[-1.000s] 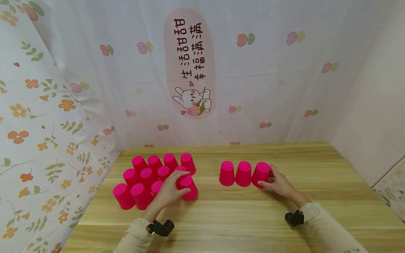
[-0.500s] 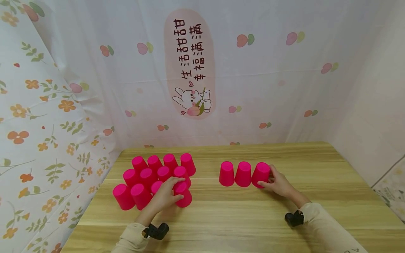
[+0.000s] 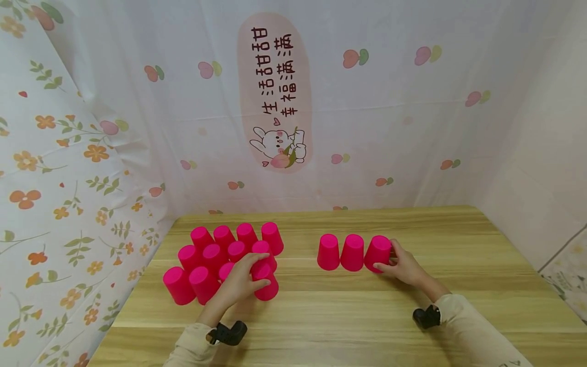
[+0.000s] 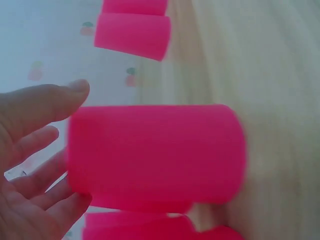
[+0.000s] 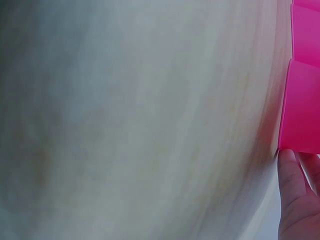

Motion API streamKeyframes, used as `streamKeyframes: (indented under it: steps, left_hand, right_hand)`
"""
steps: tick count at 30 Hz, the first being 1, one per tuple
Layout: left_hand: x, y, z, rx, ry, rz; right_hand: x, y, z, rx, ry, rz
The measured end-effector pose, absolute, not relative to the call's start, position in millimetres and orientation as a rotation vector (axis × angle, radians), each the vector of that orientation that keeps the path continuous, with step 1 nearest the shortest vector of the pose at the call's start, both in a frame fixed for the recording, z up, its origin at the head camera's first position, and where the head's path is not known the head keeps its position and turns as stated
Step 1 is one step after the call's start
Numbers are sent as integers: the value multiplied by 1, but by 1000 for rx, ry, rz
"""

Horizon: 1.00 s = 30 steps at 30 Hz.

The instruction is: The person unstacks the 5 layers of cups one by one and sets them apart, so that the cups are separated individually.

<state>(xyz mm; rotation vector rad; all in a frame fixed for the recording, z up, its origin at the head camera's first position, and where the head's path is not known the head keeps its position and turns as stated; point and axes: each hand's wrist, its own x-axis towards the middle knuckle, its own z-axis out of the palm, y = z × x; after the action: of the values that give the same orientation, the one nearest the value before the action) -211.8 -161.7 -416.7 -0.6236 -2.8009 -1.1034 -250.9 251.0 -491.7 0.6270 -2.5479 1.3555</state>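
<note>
Upside-down bright pink cups stand on the wooden table in two groups. At the front right of the left group is a pink cup (image 3: 266, 290). My left hand (image 3: 236, 283) is spread around its top, with the thumb lifted off its side in the left wrist view and the fingers at its narrow end (image 4: 155, 155). On the right, my right hand (image 3: 405, 265) holds the rightmost pink cup (image 3: 378, 252) of a row of 3. The thumb lies low on its near side, and the other fingers are partly hidden behind it.
Several more pink cups (image 3: 214, 257) stand close together in rows left of my left hand. Two cups (image 3: 328, 252) stand beside the one at my right hand. A patterned white cloth (image 3: 367, 127) hangs behind the wooden table (image 3: 321, 326).
My left hand slid the front cup left and toward me, in line with its row. Since then its fingers and thumb have spread from the cup. My right hand stays put.
</note>
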Motion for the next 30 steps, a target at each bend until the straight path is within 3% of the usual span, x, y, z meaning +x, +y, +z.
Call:
streamKeyframes:
  steps: [15, 30]
  left_hand:
    - [-239, -107, -381, -879, -2664, -1164]
    - [-273, -37, -391, -923, -2730, -1215]
  right_hand:
    - [-251, 251, -490, 530, -2645, 1401]
    - [-249, 248, -485, 524, -2649, 1394]
